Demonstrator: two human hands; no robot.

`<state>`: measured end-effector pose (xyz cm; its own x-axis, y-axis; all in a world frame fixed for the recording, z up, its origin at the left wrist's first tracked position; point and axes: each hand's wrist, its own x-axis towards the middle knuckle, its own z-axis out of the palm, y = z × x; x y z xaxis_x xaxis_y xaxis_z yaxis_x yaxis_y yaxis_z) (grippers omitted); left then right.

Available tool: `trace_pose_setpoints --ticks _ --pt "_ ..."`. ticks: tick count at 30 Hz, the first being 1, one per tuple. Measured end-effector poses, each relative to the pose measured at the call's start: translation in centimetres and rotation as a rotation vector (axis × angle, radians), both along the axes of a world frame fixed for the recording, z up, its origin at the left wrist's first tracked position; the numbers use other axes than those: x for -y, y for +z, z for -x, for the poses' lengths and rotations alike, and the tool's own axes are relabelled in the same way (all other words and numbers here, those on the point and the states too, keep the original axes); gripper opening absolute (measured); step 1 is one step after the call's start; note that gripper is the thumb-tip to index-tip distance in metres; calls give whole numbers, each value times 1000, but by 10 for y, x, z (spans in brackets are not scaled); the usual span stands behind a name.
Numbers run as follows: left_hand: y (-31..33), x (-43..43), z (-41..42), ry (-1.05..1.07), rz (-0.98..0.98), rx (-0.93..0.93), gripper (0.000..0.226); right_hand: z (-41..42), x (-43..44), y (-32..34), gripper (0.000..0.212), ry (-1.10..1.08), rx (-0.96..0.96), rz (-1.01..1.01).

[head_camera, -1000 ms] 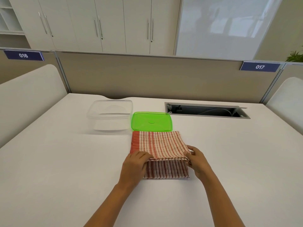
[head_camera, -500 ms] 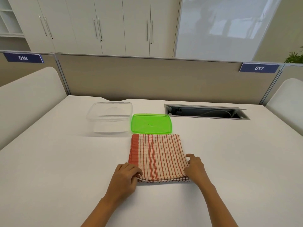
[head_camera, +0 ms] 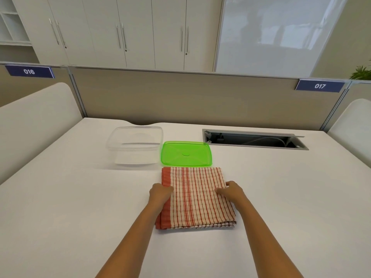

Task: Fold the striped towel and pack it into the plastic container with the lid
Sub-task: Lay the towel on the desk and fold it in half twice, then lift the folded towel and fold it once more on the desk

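Observation:
The red-and-white striped towel (head_camera: 195, 199) lies folded into a rectangle on the white table (head_camera: 70, 207), its far edge almost at the green lid (head_camera: 186, 153). The clear plastic container (head_camera: 135, 144) stands open and holds nothing, just left of the lid. My left hand (head_camera: 160, 192) is at the towel's left edge, fingers curled on or under that edge. My right hand (head_camera: 230, 190) rests on the towel's right side, fingers bent against the cloth. Whether either hand grips the fabric is not clear.
A dark cable slot (head_camera: 254, 139) is sunk into the table at the back right. A beige partition (head_camera: 190, 99) closes the far edge. White rounded chair backs stand at the left (head_camera: 34, 121) and right (head_camera: 355, 125) sides.
The near half of the towel has been folded down to the front edge. Both hands then slid from the towel's near corners up along its sides to the middle.

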<state>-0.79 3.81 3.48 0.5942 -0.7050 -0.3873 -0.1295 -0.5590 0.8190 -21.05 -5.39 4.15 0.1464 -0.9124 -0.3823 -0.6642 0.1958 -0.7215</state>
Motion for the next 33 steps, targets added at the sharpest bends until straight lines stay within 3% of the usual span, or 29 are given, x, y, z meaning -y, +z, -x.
trace_pose_setpoints --ticks 5,11,17,24,26,29,33 --pt "-3 8 -6 -49 -60 -51 43 -4 8 0 43 -7 127 -119" --pt "-2 14 -15 -43 80 -262 27 6 13 0 37 -14 274 -176" --pt "2 8 -21 -17 18 -566 24 20 13 -6 34 -12 287 -288" --pt "33 19 -22 -96 180 -808 10 26 23 29 26 -12 501 -76" --pt "47 25 -25 -147 356 -735 14 29 26 47 20 -4 574 48" --pt "68 27 -24 -214 575 -478 25 34 26 67 26 41 678 205" --pt "66 10 -24 -388 607 -241 31 47 10 65 32 112 712 252"
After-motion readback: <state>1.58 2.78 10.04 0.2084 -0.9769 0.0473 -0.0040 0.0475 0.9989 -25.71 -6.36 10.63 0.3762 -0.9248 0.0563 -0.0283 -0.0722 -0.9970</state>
